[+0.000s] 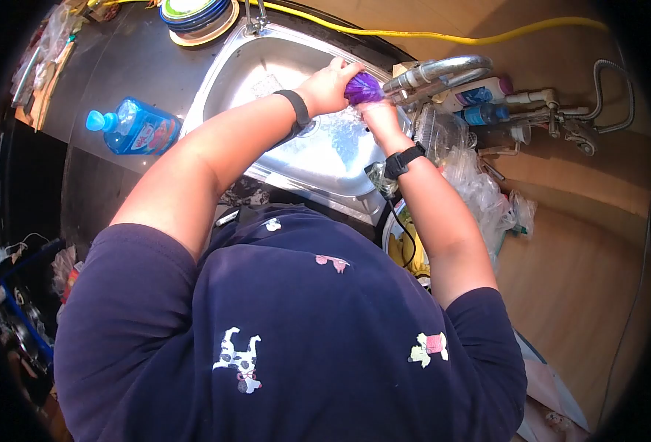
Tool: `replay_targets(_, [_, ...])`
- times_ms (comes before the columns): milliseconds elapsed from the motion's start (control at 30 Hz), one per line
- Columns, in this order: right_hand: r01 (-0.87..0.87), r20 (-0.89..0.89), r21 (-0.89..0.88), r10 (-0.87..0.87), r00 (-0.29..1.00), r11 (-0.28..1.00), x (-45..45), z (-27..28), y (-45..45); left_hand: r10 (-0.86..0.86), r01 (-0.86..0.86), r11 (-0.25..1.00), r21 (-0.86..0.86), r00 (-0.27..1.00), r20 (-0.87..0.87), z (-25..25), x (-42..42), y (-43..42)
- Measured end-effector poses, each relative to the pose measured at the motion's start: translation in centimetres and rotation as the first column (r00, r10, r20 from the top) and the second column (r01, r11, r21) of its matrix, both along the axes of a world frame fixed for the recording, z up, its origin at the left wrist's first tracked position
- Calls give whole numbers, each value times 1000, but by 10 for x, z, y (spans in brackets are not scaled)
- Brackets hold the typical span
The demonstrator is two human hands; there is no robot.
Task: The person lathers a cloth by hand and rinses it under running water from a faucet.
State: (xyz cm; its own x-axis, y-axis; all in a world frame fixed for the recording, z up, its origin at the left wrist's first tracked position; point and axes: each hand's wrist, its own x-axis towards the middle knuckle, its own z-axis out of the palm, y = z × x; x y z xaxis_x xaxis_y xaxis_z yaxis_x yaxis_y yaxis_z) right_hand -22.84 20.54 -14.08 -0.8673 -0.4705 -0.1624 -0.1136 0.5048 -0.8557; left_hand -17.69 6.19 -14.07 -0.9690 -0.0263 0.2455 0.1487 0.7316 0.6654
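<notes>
Over the right side of the metal sink [230, 66], both hands meet at a crumpled, wet-looking purple cloth [362, 90]. My left hand [328, 85] grips its left side, with the fingers bent over the top. My right hand [378, 116] reaches up from below and holds the lower right of the cloth; most of its fingers are hidden behind it. The chrome faucet [443, 70] ends right beside the cloth, and a clear stream or splash seems to run over it and my right hand.
A blue bottle of liquid [143, 127] stands on the dark counter left of the sink. Stacked plates [193, 18] sit at the far edge. A yellow hose [443, 35] runs behind. Bottles [484, 113] and plastic bags [476, 184] crowd the right side.
</notes>
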Motion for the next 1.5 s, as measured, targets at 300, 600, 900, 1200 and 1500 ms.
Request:
replay_targets(300, [-140,-168,49,146,975,989,2,6,7,-42,47,999,-18,979,197,3,4,2])
replay_targets(600, [54,99,95,-64,993,994,-8,-19,34,-88,132,979,-154,961,263,16,-9,19])
replay_targets(900, [72,312,-6,-67,948,997,-2,7,45,77,-63,992,-106,988,135,-22,-21,30])
replay_targets(1200, [39,241,40,-47,969,998,7,-10,23,-291,-595,621,510,429,855,-39,-5,-11])
replay_targets(1500, [-161,-358,196,223,907,967,17,-34,17,-606,-561,-37,827,671,428,-22,-1,-11])
